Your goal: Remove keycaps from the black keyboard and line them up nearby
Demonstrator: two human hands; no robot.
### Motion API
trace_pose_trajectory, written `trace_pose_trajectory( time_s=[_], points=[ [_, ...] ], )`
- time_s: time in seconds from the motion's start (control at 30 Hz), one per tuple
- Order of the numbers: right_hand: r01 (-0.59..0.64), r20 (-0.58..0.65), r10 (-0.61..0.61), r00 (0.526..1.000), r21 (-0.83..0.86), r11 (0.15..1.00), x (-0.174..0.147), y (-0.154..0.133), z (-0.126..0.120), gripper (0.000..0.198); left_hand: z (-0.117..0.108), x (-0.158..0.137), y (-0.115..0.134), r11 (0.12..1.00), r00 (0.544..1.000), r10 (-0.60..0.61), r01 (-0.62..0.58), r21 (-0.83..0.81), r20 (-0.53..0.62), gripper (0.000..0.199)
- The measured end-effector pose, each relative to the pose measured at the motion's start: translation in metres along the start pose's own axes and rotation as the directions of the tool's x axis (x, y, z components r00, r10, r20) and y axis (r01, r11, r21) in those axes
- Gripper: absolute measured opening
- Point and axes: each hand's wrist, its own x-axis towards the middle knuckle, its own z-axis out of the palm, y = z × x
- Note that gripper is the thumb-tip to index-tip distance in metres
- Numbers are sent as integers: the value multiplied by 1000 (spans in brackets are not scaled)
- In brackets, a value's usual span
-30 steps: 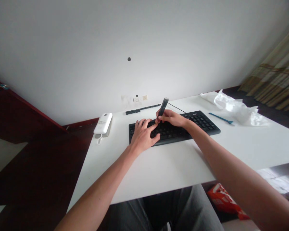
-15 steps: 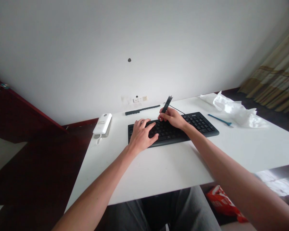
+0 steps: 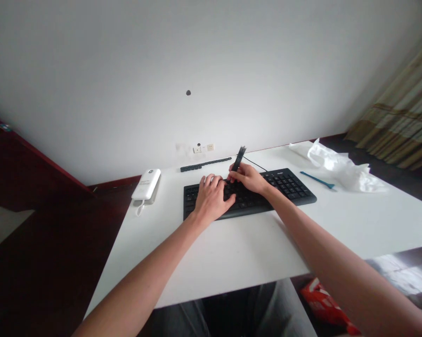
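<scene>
A black keyboard point(image 3: 295, 186) lies on the white table. My left hand point(image 3: 211, 197) rests over its left half, palm down, fingers apart, its fingertips on the keys. Close beside it, my right hand point(image 3: 248, 178) pinches a slim black tool point(image 3: 238, 159) near its lower end. The tool stands tilted above the keyboard, its ragged, brush-like end pointing up; its lower tip is hidden by my fingers. Behind the keyboard lies a row of loose black keycaps point(image 3: 205, 164).
On the left stands a white power bank point(image 3: 146, 184) with a short loop cable. To the right of the keyboard lie a blue pry stick point(image 3: 316, 179) and a crumpled white plastic bag point(image 3: 344, 168). The keyboard's cable runs toward the wall with its sockets point(image 3: 203, 148).
My left hand has slid a little to the right along the keys, closer to my right hand. The right hand keeps its pinch on the tool. The whole view has shifted slightly.
</scene>
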Motion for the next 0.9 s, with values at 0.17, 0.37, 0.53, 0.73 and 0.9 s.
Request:
trace_pose_trajectory(
  time_s=[0.17, 0.37, 0.53, 0.73, 0.9],
  points=[
    [-6, 24, 5, 1000, 43, 999, 0, 1, 0, 24, 2, -1, -3, 1000, 1000, 7, -7, -11, -17, 34],
    [-14, 41, 11, 999, 89, 996, 0, 0, -1, 26, 0, -2, -1, 998, 1000, -3, 3, -56, 2, 26],
    [-14, 40, 10, 999, 85, 996, 1, 1, -1, 25, 4, -1, -12, 993, 998, -59, 59, -106, 8, 22],
    [-13, 42, 11, 999, 72, 997, 1, 0, -1, 25, 7, 1, -28, 982, 996, -78, 83, -170, 36, 18],
    [-8, 34, 6, 999, 68, 998, 1, 1, -1, 22, 4, 5, -28, 990, 999, 1, 5, -143, 48, 18]
  ],
)
